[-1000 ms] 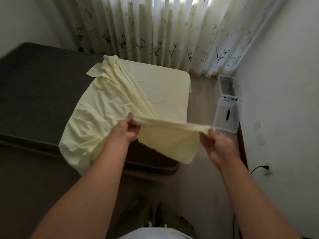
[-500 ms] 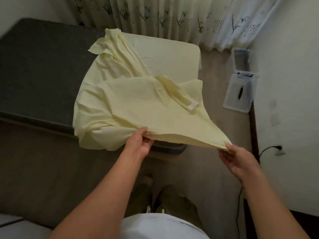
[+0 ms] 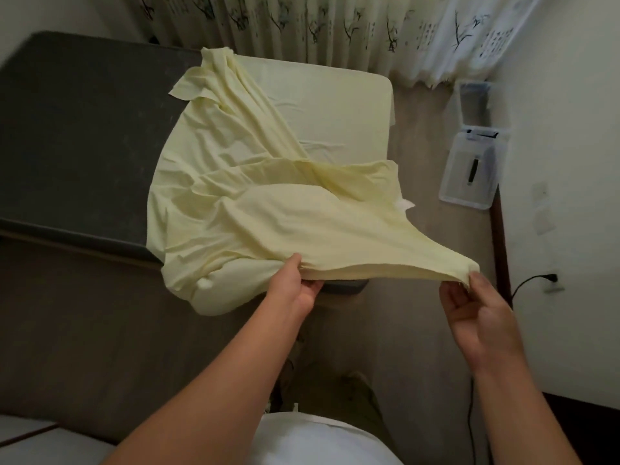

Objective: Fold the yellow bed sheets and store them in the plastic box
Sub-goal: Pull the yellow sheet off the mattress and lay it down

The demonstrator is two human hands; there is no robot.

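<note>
A pale yellow bed sheet (image 3: 268, 216) lies crumpled over the near right corner of a dark grey mattress (image 3: 77, 135), its near edge lifted and stretched flat. My left hand (image 3: 298, 280) pinches that edge near the mattress corner. My right hand (image 3: 476, 307) pinches the sheet's right corner, pulled out over the floor. A second, flatter yellow sheet (image 3: 335, 105) lies on the bed's far right part. The clear plastic box (image 3: 473, 95) stands on the floor by the right wall, with its lid (image 3: 471, 172) lying in front of it.
Patterned curtains (image 3: 335, 25) hang behind the bed. A white wall (image 3: 563, 129) runs along the right, with a socket and black cable (image 3: 536, 280). Beige floor lies between the bed and the wall. My feet show below.
The sheet's near part has been lifted and spread out flat over the bed corner. My hands have moved wider apart and lower, and the head camera has tilted further down.
</note>
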